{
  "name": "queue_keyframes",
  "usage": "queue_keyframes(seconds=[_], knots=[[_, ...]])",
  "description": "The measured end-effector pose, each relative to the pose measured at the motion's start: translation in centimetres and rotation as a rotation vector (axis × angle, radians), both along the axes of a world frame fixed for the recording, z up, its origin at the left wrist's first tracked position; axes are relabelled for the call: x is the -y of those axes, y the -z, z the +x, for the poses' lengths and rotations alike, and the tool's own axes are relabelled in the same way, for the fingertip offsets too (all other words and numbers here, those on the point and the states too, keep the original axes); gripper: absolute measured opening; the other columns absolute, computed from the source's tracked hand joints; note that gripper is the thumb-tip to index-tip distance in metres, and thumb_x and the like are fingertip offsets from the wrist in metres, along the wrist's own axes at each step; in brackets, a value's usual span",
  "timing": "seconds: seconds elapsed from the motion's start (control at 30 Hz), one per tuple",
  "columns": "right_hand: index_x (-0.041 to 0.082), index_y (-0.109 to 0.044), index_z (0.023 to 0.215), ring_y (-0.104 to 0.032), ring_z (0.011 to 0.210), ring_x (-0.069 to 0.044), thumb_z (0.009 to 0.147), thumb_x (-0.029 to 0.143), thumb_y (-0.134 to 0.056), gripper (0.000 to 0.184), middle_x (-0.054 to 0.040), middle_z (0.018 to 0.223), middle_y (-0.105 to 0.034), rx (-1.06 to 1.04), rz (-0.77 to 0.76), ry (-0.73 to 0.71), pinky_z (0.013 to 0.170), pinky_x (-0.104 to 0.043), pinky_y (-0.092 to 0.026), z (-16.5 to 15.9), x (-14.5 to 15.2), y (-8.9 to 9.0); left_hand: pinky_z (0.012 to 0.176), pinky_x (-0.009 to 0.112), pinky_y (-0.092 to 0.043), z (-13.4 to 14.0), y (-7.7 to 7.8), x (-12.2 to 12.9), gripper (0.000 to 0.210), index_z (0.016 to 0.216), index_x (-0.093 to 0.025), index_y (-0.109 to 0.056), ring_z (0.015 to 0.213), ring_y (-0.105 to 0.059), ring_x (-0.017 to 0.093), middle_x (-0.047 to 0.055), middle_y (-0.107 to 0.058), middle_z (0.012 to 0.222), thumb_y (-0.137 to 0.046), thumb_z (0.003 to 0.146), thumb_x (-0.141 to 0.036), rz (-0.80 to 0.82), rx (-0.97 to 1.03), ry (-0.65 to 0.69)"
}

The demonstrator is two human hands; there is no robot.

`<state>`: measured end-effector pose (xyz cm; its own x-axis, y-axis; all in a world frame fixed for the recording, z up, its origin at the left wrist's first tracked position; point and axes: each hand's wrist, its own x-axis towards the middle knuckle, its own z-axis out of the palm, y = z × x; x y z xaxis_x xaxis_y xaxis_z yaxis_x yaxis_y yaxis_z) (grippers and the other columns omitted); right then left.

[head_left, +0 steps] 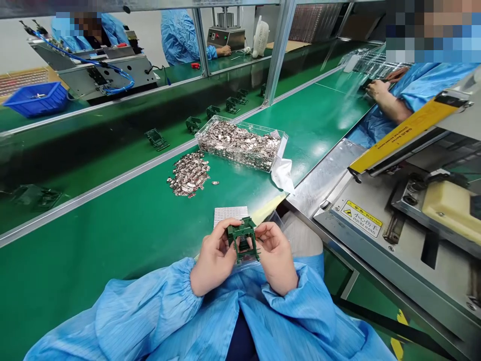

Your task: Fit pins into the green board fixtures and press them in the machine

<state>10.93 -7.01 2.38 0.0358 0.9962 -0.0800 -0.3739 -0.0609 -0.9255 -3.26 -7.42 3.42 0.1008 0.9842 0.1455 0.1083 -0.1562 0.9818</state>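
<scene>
A dark green plastic frame [244,239] with open sides is held up close to my body, at the table's front edge. My left hand [216,258] grips its left side, thumb at the front. On the right side, my right hand [277,255] has its fingers pinched against the frame; any small part between them is hidden. Just behind the frame lies a silvery gridded plate [230,214], partly covered by it. Farther back, a loose pile of small metal pieces [189,174] rests on the green table, beside a clear box [284,141] heaped with similar pieces.
Several green frames [156,139] stand along the divider at the back. A white cloth [283,175] lies against the box. To the right is a metal machine with a warning label [361,218]. A co-worker's hand [379,93] is at the far right; other people sit behind the divider.
</scene>
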Motion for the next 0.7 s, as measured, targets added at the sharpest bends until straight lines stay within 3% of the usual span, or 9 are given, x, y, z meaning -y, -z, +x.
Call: queue_keyframes(seconds=[0.3,0.47,0.57,0.7], knots=[[0.022,-0.051,0.075,-0.053,0.065,-0.013,0.068,0.032,-0.079,0.031,0.0028,0.070,-0.054,0.136,0.045,0.065,0.059,-0.024,-0.048,1.4,0.4,0.0,0.069,0.023,-0.053,1.1,-0.6,-0.4,0.030,0.113,-0.019,-0.054,0.080,-0.065,0.014,0.005,-0.067,0.094,-0.059,0.084,-0.018,-0.008,0.010,0.122],[0.019,-0.063,0.082,-0.059,0.066,-0.015,0.077,0.058,-0.069,0.040,-0.0021,0.072,-0.063,0.238,-0.031,-0.015,0.064,-0.028,-0.052,3.4,-1.7,3.0,0.075,0.025,-0.053,0.0,0.2,-4.3,0.034,0.113,-0.017,-0.053,0.086,-0.065,0.015,0.006,-0.066,0.099,-0.064,0.082,-0.026,-0.010,0.031,0.052],[0.016,-0.067,0.070,-0.058,0.055,-0.015,0.072,0.068,-0.067,0.052,-0.0029,0.060,-0.064,0.259,-0.072,-0.162,0.055,-0.028,-0.051,3.0,-2.4,5.0,0.076,0.025,-0.052,-0.4,1.6,-6.9,0.039,0.111,-0.016,-0.052,0.084,-0.064,0.014,0.004,-0.065,0.094,-0.068,0.077,-0.028,-0.001,0.047,-0.021],[0.017,-0.067,0.064,-0.058,0.054,-0.015,0.072,0.065,-0.069,0.049,-0.0014,0.056,-0.064,0.242,-0.049,-0.217,0.057,-0.028,-0.051,1.4,-1.4,6.1,0.078,0.025,-0.053,0.4,3.0,-8.5,0.039,0.114,-0.015,-0.052,0.086,-0.065,0.014,0.005,-0.065,0.097,-0.065,0.078,-0.023,-0.006,0.048,0.098]])
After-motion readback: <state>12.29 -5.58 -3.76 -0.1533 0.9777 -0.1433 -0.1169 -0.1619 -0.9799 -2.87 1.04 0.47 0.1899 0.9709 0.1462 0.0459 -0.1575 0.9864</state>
